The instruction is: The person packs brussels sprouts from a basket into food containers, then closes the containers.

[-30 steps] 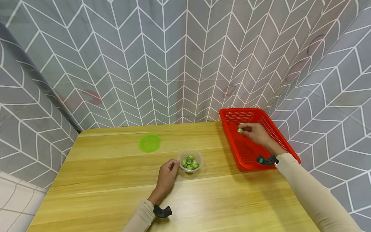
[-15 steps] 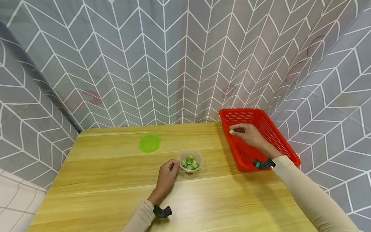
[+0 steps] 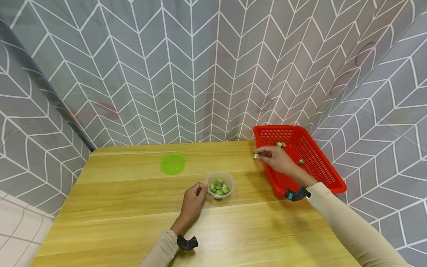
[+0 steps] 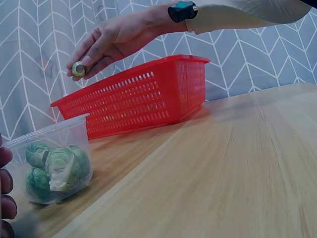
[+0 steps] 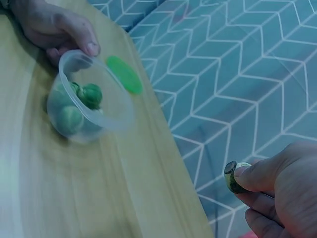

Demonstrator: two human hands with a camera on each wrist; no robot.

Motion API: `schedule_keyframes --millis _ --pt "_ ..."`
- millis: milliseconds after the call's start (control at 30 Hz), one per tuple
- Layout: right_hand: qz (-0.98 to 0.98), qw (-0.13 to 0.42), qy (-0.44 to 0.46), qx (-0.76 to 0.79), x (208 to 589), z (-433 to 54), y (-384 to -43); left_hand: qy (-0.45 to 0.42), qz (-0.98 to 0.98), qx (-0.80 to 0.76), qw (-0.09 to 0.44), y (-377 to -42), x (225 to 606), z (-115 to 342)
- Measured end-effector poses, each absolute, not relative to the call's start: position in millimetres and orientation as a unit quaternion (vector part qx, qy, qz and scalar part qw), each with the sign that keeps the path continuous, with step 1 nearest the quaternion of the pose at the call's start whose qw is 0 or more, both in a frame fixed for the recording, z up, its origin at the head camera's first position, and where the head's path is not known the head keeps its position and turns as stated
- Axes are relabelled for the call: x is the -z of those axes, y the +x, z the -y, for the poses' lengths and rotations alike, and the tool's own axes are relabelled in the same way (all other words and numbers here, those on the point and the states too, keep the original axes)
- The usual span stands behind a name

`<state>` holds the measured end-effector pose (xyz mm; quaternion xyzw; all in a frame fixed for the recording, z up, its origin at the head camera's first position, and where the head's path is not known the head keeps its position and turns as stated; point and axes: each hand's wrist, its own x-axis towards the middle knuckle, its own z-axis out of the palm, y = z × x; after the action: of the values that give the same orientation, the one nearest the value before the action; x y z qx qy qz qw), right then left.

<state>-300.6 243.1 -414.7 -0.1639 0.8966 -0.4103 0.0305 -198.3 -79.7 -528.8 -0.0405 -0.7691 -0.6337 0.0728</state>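
My right hand (image 3: 278,159) pinches a Brussels sprout (image 3: 255,156) between thumb and fingertips, just past the left rim of the red basket (image 3: 319,168). In the right wrist view the cut stem end of this sprout (image 5: 233,173) shows beside the thumb. My left hand (image 3: 192,202) grips the near left side of a clear plastic container (image 3: 231,182), thumb at the rim in the right wrist view. Several green Brussels sprouts (image 3: 219,190) lie inside it. Left fingers (image 4: 6,181) show only at the edge of the left wrist view.
A green lid (image 3: 172,164) lies flat on the wooden table (image 3: 126,207), behind and left of the container. Inside the basket are a few more sprouts (image 3: 301,161). A grey patterned curtain (image 3: 186,74) encloses the table at the back and sides.
My right hand has moved left with the sprout, from inside the basket to beyond its left rim, uncovering other sprouts there. The left hand and the container stay put.
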Motion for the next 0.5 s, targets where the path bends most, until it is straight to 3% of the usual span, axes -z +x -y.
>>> schedule_keyframes --millis 500 --pt "-0.867 0.076 -0.21 0.445 419.8 -206.8 -286.4 -0.049 0.76 0.643 0.078 -193.4 518.9 79.2"
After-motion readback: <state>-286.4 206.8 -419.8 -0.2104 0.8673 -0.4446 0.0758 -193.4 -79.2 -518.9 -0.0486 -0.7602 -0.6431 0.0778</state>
